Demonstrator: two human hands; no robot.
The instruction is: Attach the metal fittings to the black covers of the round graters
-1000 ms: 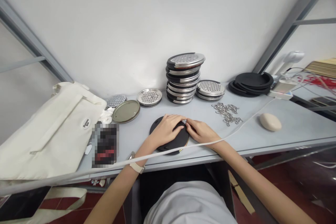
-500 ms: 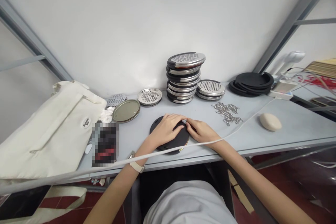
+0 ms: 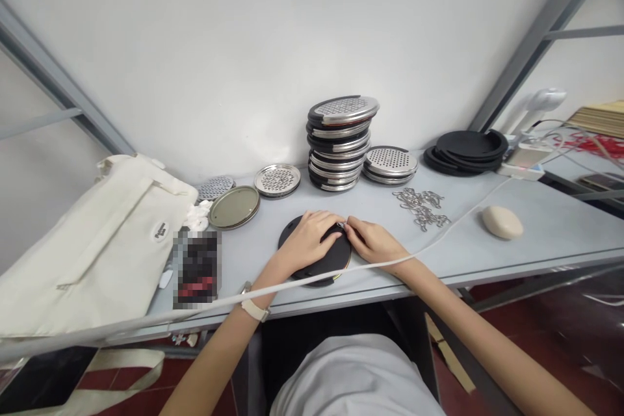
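Observation:
A black round disc (image 3: 316, 266) lies on the desk in front of me, a thin yellowish edge showing at its right side. My left hand (image 3: 309, 240) rests across its top and holds it, fingers reaching to the upper right rim and thumb lying over the surface. At that rim, my right hand (image 3: 373, 242) is closed with its fingertips pinched on a small silvery metal clip (image 3: 340, 225), mostly hidden by the fingers. Similar loose metal clips (image 3: 422, 207) lie in a pile to the right, behind my right hand.
Behind stand a tall stack of round graters in black holders (image 3: 338, 146), a lower grater stack (image 3: 390, 162) and black holders (image 3: 468, 153). Left are a grater plate (image 3: 277, 179), an olive disc (image 3: 234, 207) and a white bag (image 3: 92, 240). A white cable (image 3: 390, 264) crosses the view; a beige rounded object (image 3: 502, 222) lies right.
The right fingers have shifted slightly at the disc's rim. My left hand stays in place on the disc. The camera view has moved a little.

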